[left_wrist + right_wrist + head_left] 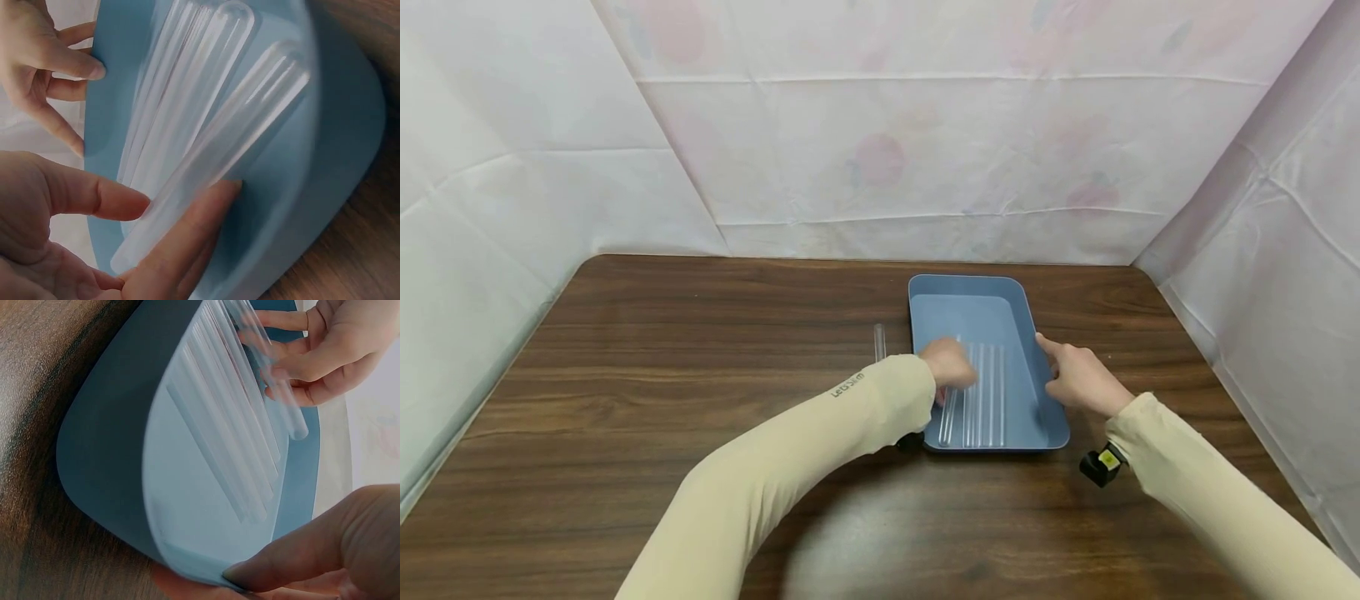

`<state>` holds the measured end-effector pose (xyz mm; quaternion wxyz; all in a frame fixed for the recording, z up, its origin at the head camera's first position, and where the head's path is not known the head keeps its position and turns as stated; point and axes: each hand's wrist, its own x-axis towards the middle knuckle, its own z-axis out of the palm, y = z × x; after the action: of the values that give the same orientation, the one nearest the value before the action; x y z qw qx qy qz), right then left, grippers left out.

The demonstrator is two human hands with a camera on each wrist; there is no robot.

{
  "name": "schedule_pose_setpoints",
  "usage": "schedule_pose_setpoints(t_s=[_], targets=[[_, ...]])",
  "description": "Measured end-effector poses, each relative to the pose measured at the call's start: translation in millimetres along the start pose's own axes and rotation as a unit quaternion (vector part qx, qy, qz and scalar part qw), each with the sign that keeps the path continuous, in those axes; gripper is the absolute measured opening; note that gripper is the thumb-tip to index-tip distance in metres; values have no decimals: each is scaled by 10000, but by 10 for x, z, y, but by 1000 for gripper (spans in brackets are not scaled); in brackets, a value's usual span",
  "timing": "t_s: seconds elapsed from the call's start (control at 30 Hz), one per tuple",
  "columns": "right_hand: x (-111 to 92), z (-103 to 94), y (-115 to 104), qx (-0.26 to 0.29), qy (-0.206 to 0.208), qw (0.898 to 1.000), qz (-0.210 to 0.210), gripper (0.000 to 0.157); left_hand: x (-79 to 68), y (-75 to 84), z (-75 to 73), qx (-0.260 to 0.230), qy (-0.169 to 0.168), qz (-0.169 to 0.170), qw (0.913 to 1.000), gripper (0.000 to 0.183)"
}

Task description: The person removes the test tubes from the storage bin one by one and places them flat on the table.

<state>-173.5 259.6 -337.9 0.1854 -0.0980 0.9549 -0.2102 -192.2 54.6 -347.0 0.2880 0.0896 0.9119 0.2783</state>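
A clear test tube (259, 97) with a rounded end is pinched between the thumb and fingers of my left hand (950, 363). It lies slanted inside the blue tray (1033, 421), at the left of several other clear test tubes (987, 400) that lie side by side on the tray floor. My right hand (1084, 379) grips the tray's right rim; in the right wrist view its thumb (294, 562) presses the inner side while the fingers are outside. One more clear test tube (880, 340) is on the table left of the tray, partly hidden by the left sleeve.
The dark wood table (647, 400) extends far to the left of the tray and in front of it. Pale patterned cloth (925, 158) hangs along the back edge, with more cloth at both sides. The left sleeve (820, 433) crosses the table's front middle.
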Motion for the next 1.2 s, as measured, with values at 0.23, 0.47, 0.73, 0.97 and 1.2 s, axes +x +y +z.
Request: schedule_pose_setpoints(t_s=[0.23,0.47,0.73,0.97,1.2], targets=[[1,1,11,5,44,10000,-41,76,-41,-15,-48,-682,152,-94,9975,50],[4,-3,5,-42,27,10000,-42,76,-168,-101,-89,-1387,259,99,9899,73],[-4,-16,7,-88,8,9999,-100,76,-271,-151,-126,-1827,254,373,9821,50],[-4,-9,12,-81,43,9999,-127,76,-331,-195,-168,-2055,360,662,9758,36],[0,-15,13,-88,48,9999,-129,77,-396,-248,-224,-2535,561,506,9644,19]])
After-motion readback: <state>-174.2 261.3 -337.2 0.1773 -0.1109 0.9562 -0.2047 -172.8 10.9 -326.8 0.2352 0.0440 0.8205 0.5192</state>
